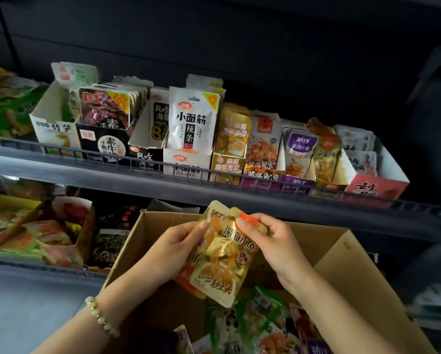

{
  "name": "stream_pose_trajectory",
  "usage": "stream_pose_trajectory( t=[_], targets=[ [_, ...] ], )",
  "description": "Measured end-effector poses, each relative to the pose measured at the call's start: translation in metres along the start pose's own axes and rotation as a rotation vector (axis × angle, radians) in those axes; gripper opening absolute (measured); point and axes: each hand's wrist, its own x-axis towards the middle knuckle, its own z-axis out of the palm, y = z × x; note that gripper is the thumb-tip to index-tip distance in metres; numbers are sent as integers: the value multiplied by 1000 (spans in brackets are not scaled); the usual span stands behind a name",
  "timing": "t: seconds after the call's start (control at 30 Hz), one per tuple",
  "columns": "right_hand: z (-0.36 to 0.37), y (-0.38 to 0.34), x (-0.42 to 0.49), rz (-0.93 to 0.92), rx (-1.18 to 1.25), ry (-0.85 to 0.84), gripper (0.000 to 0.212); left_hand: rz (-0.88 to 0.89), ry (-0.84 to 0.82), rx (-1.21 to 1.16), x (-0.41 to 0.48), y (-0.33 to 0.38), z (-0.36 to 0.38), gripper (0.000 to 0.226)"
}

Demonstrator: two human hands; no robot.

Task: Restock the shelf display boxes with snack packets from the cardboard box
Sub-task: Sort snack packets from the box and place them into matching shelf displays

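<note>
A person's two hands work over an open cardboard box [347,261] in front of a dark shop shelf. At far left, a pale bead bracelet [100,315] circles the left wrist. The left hand [176,249] grips the left edge of a small bunch of yellow snack packets [224,272], with the thumb pressed on the front. The bunch is held upright in the air above the box, between the two hands and below the upper shelf. The right hand [273,238] pinches the bunch's top right corner, by an orange-red patch, between thumb and forefinger. Underneath, loose packets [265,325] in green, purple and orange lie heaped in the box bottom. On the upper shelf, a row of display boxes [186,162] stands behind a wire rail [61,149]. Toward the right, one slot holds gold packets [325,159] that appear to match those in hand.

The packets look light, thin and glossy, so they probably flex and slide against each other. Squeezing the bunch by its flat faces near the sealed top edge seems safer than a corner pinch, which could let the back ones slip out. They may crumple if forced into a crowded slot.
</note>
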Motion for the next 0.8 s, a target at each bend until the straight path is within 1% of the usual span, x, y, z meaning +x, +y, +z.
stream_pose_trajectory(
  t=[0.1, 0.2, 0.27, 0.3, 0.33, 0.4, 0.5, 0.63, 0.7, 0.8],
  targets=[
    [-9, 5, 3, 57, 25, 51, 16, 17, 113, 77, 3, -2, -3, 27],
    [-22, 3, 10, 114, 134, 150, 19, 27, 312, 58, 9, -7, -13, 25],
    [-29, 1, 12, 137, 280, 185, 20, 44, 399, -32, 12, -9, -17, 16],
    [-30, 1, 12, 145, 329, 188, 19, 29, 412, -136, 12, -9, -17, 10],
    [-29, 2, 11, 158, 363, 179, 19, -4, 404, -254, 12, -8, -15, 5],
    [-20, 9, 7, 188, 397, 154, 17, -66, 362, -444, 11, -5, -11, 8],
    [-6, 22, 3, 203, 376, 217, 16, -90, 277, -566, 9, -2, -8, 11],
    [9, 30, -4, 140, 327, 308, 15, -73, 106, -576, 5, -4, -2, 20],
    [17, 32, -8, 88, 244, 323, 20, -71, 39, -553, 4, -7, 4, 23],
    [29, 37, -12, 17, 117, 289, 30, -36, 40, -484, 2, -9, 9, 27]
  ],
)
